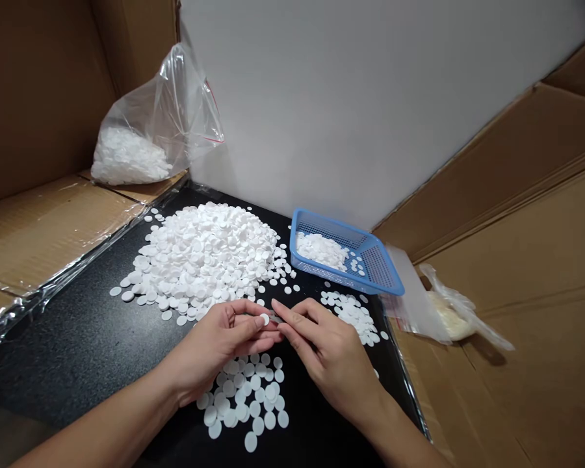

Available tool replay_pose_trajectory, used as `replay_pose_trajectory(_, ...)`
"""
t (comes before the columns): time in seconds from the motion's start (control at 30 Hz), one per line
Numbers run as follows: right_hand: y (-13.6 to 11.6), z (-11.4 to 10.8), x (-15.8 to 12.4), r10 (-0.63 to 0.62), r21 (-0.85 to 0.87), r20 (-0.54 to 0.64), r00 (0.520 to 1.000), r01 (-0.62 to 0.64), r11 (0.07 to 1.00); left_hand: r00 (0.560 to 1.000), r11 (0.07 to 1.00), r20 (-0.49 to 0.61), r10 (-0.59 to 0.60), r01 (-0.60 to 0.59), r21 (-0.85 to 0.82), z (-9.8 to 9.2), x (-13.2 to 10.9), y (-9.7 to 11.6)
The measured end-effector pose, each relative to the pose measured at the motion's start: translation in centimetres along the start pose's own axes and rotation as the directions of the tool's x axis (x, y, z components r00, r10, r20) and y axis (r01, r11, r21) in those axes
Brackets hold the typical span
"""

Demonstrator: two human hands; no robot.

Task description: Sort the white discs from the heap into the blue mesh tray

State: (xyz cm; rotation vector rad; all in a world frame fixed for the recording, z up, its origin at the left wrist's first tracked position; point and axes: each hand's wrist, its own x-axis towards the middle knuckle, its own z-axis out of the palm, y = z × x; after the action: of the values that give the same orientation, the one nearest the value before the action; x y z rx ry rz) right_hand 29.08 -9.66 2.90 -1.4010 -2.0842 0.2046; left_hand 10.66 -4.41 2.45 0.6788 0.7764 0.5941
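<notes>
Between the thumb and fingers of my left hand (pixel 231 331) is a small white disc (pixel 265 319), held just above the black tabletop (pixel 102 354). My right hand (pixel 329 341) meets it from the right, thumb and forefinger pinched on a small thin grey piece (pixel 275 318) close to the disc; its kind is too small to make out. Beyond my left hand rises a large heap of white discs (pixel 209 250). Below my hands lies a loose spread of discs (pixel 246 396), and a smaller group of discs (pixel 355 315) is past my right hand.
A blue mesh basket (pixel 394 283) with white discs inside stands at the back right. On cardboard (pixel 58 221) at the left sits a clear bag (pixel 131 153) of white pieces. Another plastic bag (pixel 451 315) with pale contents lies at right. A pale wall (pixel 370 110) closes off the back.
</notes>
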Motion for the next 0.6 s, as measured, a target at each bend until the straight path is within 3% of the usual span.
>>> replay_pose_trajectory(0.2, 0.04, -0.12, 0.02, -0.065, -0.085, 0.013, 0.998, 0.066, 0.994, 1.000, 0.999, 0.004, -0.005, 0.005, 0.038, -0.08, -0.07, -0.03)
replay_pose_trajectory(0.6, 0.02, -0.29, -0.01, -0.060, -0.082, 0.027, 0.998, 0.062, 0.995, 0.999, 0.998, 0.038, 0.007, -0.010, 0.068, -0.26, -0.01, -0.21)
